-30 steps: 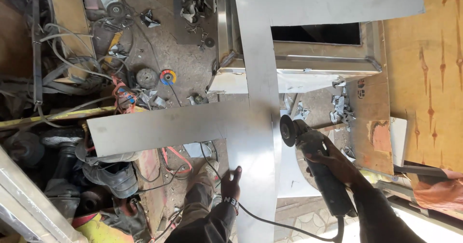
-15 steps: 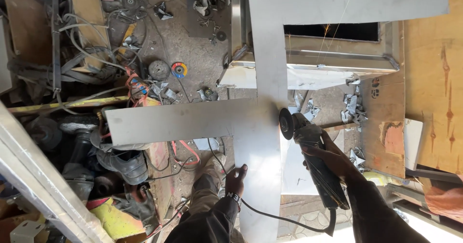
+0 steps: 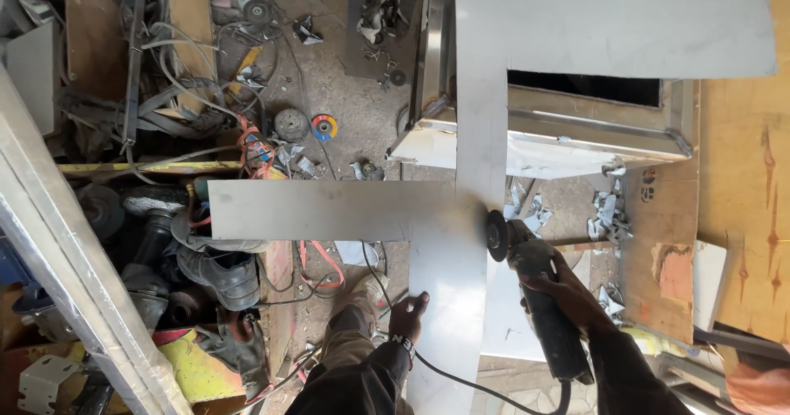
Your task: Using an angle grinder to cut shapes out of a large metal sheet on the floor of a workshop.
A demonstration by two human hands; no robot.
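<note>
A large grey sheet-metal piece [image 3: 461,217], cut with arms reaching left and upper right, lies across the middle of the head view. My right hand [image 3: 564,296] grips a black angle grinder [image 3: 535,287]; its disc [image 3: 496,235] touches the sheet's right edge. My left hand [image 3: 407,316] rests with fingers spread on the sheet's lower left edge. The grinder's black cable [image 3: 461,378] trails under the sheet towards my body.
A metal box frame [image 3: 576,135] stands under the sheet at the top. Wooden boards [image 3: 741,176] are at the right. Cables, grinding discs [image 3: 323,127], shoes [image 3: 218,271] and scrap cover the floor at left. A long metal bar [image 3: 74,275] slants along the left edge.
The view has shifted slightly, so everything sits a bit further right and lower. Both hands stay where they were on the sheet and grinder, the disc still at the sheet's edge.
</note>
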